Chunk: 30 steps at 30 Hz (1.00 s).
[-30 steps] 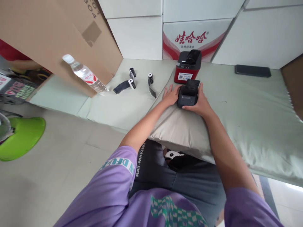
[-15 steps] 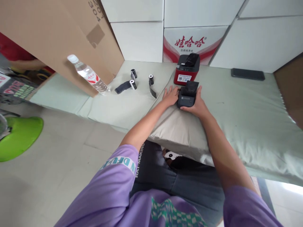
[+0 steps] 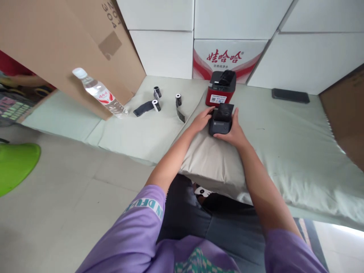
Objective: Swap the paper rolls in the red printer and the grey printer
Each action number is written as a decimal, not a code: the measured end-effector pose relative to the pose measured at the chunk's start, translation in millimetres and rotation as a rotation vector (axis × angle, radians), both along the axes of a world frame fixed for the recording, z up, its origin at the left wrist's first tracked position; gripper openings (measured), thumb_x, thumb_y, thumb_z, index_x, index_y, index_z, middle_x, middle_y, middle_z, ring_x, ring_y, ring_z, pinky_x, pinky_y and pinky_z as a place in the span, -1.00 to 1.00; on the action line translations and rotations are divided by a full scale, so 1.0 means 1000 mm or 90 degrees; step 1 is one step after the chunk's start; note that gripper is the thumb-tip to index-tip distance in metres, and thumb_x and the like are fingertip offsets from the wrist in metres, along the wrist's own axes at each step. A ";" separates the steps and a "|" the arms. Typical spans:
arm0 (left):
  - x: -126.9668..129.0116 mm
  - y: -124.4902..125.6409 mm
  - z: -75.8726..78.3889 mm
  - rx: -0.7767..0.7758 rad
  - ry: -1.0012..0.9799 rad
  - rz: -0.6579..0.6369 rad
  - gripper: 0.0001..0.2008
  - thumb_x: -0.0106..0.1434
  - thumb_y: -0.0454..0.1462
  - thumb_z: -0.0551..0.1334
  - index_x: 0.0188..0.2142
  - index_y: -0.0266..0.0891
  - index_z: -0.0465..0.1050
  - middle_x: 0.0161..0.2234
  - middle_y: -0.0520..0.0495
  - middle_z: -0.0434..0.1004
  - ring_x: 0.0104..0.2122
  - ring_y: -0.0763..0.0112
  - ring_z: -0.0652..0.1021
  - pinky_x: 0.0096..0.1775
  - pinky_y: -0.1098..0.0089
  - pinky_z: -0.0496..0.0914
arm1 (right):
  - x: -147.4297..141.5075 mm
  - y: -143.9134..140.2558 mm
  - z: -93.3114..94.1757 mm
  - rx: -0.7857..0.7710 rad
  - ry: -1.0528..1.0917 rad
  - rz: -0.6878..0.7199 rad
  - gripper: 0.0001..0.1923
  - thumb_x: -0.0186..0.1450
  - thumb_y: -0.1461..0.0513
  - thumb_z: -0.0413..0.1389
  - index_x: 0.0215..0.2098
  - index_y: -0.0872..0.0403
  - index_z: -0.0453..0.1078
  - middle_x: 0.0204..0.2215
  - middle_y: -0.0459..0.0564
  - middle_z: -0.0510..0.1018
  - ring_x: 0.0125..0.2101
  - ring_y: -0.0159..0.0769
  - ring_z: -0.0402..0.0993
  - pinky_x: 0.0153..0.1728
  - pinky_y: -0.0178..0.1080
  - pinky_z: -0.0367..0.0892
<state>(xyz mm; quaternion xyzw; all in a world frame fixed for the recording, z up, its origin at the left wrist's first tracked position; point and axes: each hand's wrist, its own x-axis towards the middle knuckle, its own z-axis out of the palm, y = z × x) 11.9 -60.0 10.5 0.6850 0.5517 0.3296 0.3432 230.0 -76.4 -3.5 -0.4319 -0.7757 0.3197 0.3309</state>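
A small dark grey printer (image 3: 220, 123) with its lid up rests on a beige pillow (image 3: 213, 159). My left hand (image 3: 202, 119) lies against the printer's left side, fingers spread. Around its right side and front curls my right hand (image 3: 233, 131), holding it. Just behind stands a red and black printer (image 3: 221, 88). To the left, three small paper rolls (image 3: 155, 105) with dark strips unrolled lie on the pale green mat (image 3: 284, 132).
A water bottle (image 3: 99, 92) leans by a large cardboard box (image 3: 65, 45) at the left. White cartons (image 3: 227, 57) line the back. A black phone (image 3: 290, 95) lies at the right. A green object (image 3: 14, 163) sits on the floor.
The view shifted slightly. My left hand drew closer in on the dark printer's side; my right hand stays on it.
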 end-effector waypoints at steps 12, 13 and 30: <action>-0.002 0.005 0.004 0.034 -0.049 -0.039 -0.47 0.58 -0.27 -0.02 0.47 -0.13 0.25 0.52 -0.08 0.34 0.52 0.29 0.34 0.55 0.21 0.16 | 0.002 -0.004 0.003 -0.014 -0.001 0.037 0.87 -0.10 -0.39 0.46 0.63 0.01 -0.77 0.62 0.30 0.03 0.59 0.25 0.06 0.55 0.32 0.04; -0.003 0.006 0.002 0.047 -0.045 -0.031 -0.50 0.60 -0.26 -0.04 0.44 -0.15 0.29 0.51 -0.11 0.37 0.51 0.28 0.36 0.55 0.22 0.17 | 0.002 -0.005 0.003 -0.018 -0.002 0.033 0.85 -0.09 -0.40 0.45 0.63 -0.01 -0.76 0.61 0.30 0.06 0.58 0.25 0.08 0.54 0.33 0.05; -0.001 0.010 -0.011 0.183 0.018 0.236 -0.66 0.29 -0.22 0.50 -0.35 -0.14 0.32 -0.06 -0.14 0.46 0.05 0.22 0.54 0.23 0.15 0.46 | -0.004 -0.005 -0.003 0.098 0.055 -0.020 -0.01 0.18 -0.41 0.29 0.37 -0.04 0.41 0.30 0.27 0.46 0.38 0.27 0.35 0.47 0.35 0.21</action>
